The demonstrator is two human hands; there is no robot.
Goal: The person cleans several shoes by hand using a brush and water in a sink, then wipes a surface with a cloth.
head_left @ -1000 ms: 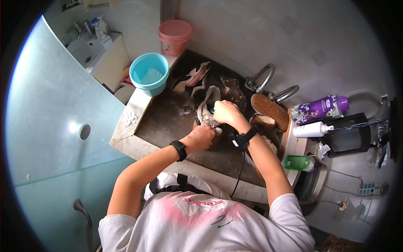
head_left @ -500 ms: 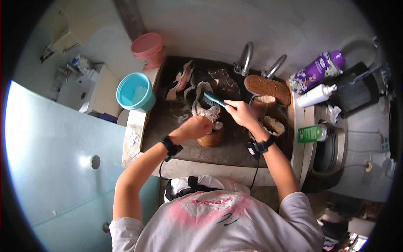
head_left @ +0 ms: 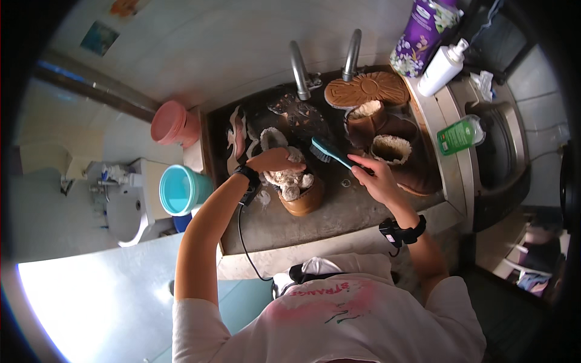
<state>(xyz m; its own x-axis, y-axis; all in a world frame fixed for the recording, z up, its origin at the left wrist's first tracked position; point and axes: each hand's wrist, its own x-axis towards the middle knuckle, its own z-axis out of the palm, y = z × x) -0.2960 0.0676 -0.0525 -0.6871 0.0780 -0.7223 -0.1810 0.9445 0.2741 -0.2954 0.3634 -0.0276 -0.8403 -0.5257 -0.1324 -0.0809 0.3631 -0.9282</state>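
Observation:
A brown boot (head_left: 304, 203) with wet, clumped cream fleece (head_left: 290, 186) lies in the dark sink, its tan toe toward me. My left hand (head_left: 273, 160) is closed on the fleece at the boot's upper part, fingers partly hidden. To the right, my right hand (head_left: 376, 179) grips the end of a teal scrub brush (head_left: 331, 150). Its dark bristles hang over the sink bottom, apart from the boot. Beyond my right hand stand a fleece-lined brown boot (head_left: 411, 175) and another brown boot (head_left: 365, 128). A brown patterned sole (head_left: 368, 88) lies behind them.
Two metal taps (head_left: 301, 75) rise at the sink's back. A pink bucket (head_left: 175, 124) and a turquoise bucket (head_left: 184, 190) stand on the left ledge. On the right are a purple bottle (head_left: 420, 39), a white spray bottle (head_left: 443, 66) and a green bottle (head_left: 460, 135).
The brush has come away from the fleece and moved right with my right hand. My left hand has shifted farther up the boot. The whole view has turned.

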